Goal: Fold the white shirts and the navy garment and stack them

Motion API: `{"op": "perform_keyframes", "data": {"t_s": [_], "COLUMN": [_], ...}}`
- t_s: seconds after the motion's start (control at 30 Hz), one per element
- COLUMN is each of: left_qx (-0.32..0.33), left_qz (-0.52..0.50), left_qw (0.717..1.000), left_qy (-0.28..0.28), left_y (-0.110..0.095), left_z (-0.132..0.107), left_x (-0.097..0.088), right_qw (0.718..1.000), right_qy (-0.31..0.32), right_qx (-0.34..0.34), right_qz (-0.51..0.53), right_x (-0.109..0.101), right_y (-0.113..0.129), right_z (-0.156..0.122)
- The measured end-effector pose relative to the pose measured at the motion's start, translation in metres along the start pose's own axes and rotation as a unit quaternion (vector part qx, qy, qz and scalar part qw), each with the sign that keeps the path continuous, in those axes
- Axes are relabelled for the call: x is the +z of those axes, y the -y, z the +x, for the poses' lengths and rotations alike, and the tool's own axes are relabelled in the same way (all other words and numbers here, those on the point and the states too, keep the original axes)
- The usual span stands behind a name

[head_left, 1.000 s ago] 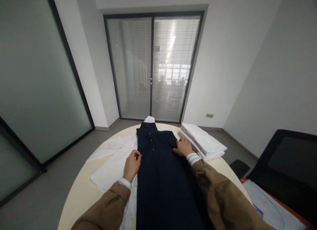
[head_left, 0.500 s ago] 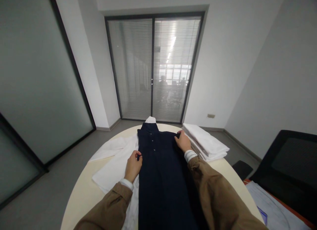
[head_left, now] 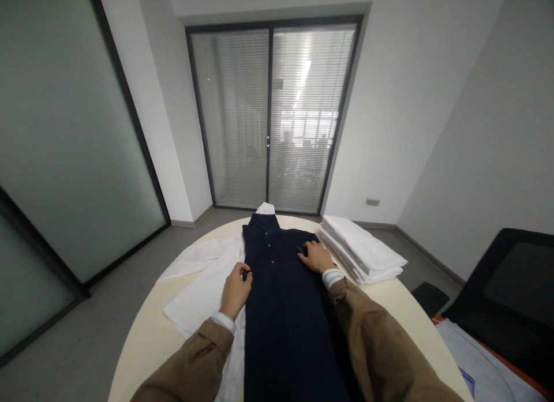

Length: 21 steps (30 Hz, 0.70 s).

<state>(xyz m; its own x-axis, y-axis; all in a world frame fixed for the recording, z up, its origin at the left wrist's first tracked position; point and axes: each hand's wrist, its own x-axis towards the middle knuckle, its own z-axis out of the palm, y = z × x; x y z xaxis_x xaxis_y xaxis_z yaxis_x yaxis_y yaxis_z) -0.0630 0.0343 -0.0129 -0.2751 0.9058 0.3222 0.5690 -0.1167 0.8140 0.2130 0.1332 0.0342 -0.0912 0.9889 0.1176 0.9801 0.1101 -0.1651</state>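
A long navy shirt with a few buttons lies lengthwise before me, its collar pointing away. White fabric spreads out from under its left side, and a white piece shows above the collar. My left hand pinches the navy shirt's left edge at about chest height. Slightly farther off, my right hand rests on the right chest of the shirt, fingers bent around a bit of the navy cloth. What lies under the right palm is hidden.
The round cream table carries it all. A stack of folded white cloth sits at its right rim. On the right stands a black chair, with a pale sheet nearby. A glass door with blinds is ahead.
My right hand has moved from the shirt's far right edge inward and slightly nearer, onto the chest. My left hand keeps its hold. The view has shifted slightly.
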Motion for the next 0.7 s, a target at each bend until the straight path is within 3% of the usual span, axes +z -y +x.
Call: {"op": "perform_keyframes", "data": {"t_s": [0.2, 0.37, 0.53, 0.7], "left_qx": [0.008, 0.005, -0.001, -0.009], "left_qz": [0.008, 0.012, 0.013, 0.016], "left_qw": [1.0, 1.0, 1.0, 1.0], "left_qy": [-0.001, -0.001, 0.004, 0.007], "left_y": [-0.001, -0.004, -0.005, -0.006], "left_z": [-0.001, -0.001, -0.002, -0.001], "left_x": [0.0, -0.001, -0.002, -0.002], "right_qw": [0.996, 0.998, 0.993, 0.99], "right_qy": [-0.078, -0.029, -0.081, -0.043], "right_qx": [0.02, -0.001, 0.067, 0.087], "right_qz": [0.025, 0.06, 0.062, 0.102], "right_x": [-0.009, -0.004, 0.006, 0.015], "right_y": [0.013, 0.013, 0.0, -0.017], "right_z": [-0.004, -0.003, 0.004, 0.019]}}
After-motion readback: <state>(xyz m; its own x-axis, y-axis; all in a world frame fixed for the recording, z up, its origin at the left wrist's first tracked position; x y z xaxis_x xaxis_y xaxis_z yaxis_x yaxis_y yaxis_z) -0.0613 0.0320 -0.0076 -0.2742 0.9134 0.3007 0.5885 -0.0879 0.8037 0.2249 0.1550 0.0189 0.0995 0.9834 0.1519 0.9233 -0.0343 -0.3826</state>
